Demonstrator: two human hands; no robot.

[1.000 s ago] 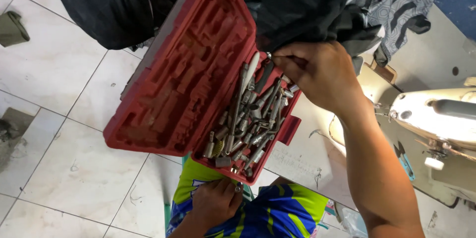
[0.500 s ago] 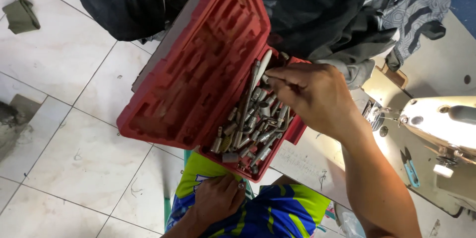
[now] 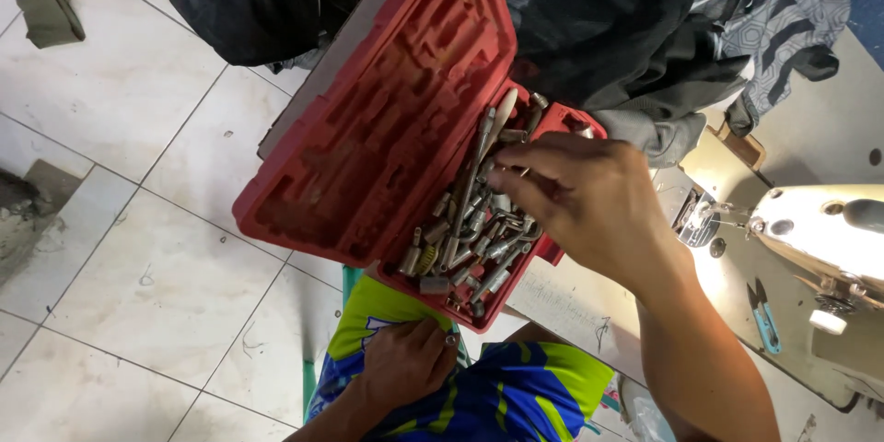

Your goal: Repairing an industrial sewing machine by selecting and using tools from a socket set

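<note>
A white tiled floor (image 3: 120, 221) fills the left side of the view, with a small olive-green cloth (image 3: 51, 16) lying on it near the top corner. Along the top, a heap of dark clothing (image 3: 589, 18) spreads out, and a grey patterned garment (image 3: 783, 9) hangs at its right edge. At the right stands a pale bench (image 3: 829, 129) carrying a white sewing machine (image 3: 820, 230), with small blue-handled snips (image 3: 764, 318) lying on the bench just below the machine.

In the middle sits an open red plastic tool case (image 3: 387, 129), tilted, its lower edge resting on the person's lap, which is covered by blue and yellow-green shorts (image 3: 497, 396). The larger half of the case shows moulded recesses that hold nothing. The lower half holds a loose pile of metal sockets and bits (image 3: 460, 244), jumbled together rather than seated in slots, with one long metal bar (image 3: 474, 166) lying up across the pile.

The right hand (image 3: 589, 198) reaches into that lower half from the right, fingers bent and fingertips touching the metal pieces at the top of the pile; whether it has closed on one piece cannot be told. The left hand (image 3: 405, 364) lies palm down on the shorts just below the case, fingers loosely curled, holding nothing.
</note>
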